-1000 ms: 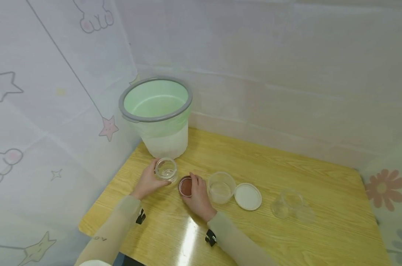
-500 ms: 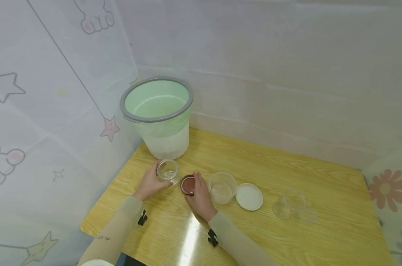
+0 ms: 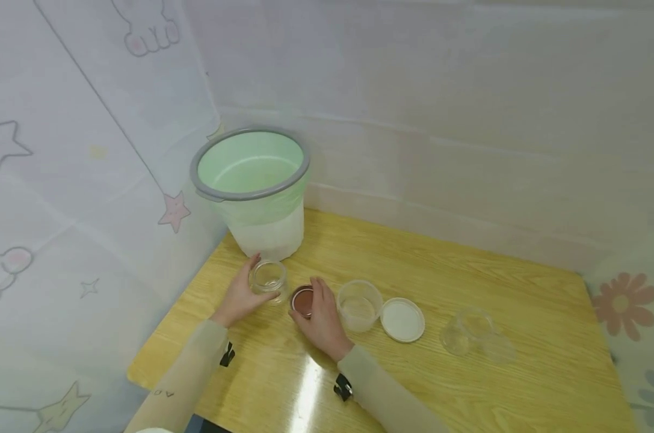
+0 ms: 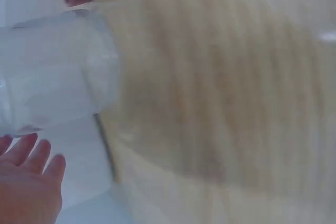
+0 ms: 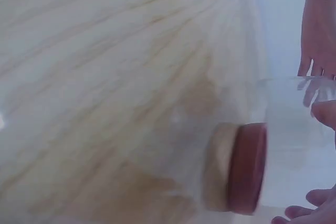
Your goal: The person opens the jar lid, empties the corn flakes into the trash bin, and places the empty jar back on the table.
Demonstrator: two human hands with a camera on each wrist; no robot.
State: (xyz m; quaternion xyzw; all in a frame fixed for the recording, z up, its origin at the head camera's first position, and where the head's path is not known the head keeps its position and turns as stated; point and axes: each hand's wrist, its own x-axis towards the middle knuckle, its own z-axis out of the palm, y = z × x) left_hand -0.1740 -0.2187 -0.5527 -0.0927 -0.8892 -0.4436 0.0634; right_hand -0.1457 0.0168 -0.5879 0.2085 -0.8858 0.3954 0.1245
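A small clear jar (image 3: 275,293) stands upright on the table before the bucket. My left hand (image 3: 241,299) is around its left side, thumb in front and fingers behind, spread loosely. In the left wrist view the fingers (image 4: 41,156) look apart from the jar (image 4: 58,72). Just right of the jar lies a reddish-brown round lid (image 3: 302,301). My right hand (image 3: 323,322) is beside it, thumb and fingers extended. The right wrist view shows the lid (image 5: 248,169) on the tabletop, with the right thumb (image 5: 326,113) away from it.
A green and white bucket (image 3: 272,231) with a grey rim stands at the back left. Right of my right hand are a clear tub (image 3: 359,310), a white lid (image 3: 402,320), and farther right another clear container (image 3: 459,337) with a clear disc (image 3: 499,349). Patterned cloth hangs behind.
My left fingers have spread wider around the jar, the fingertip lifting off its side. The right thumb has shifted slightly left, away from the lid's edge. Jar and lid stay put.
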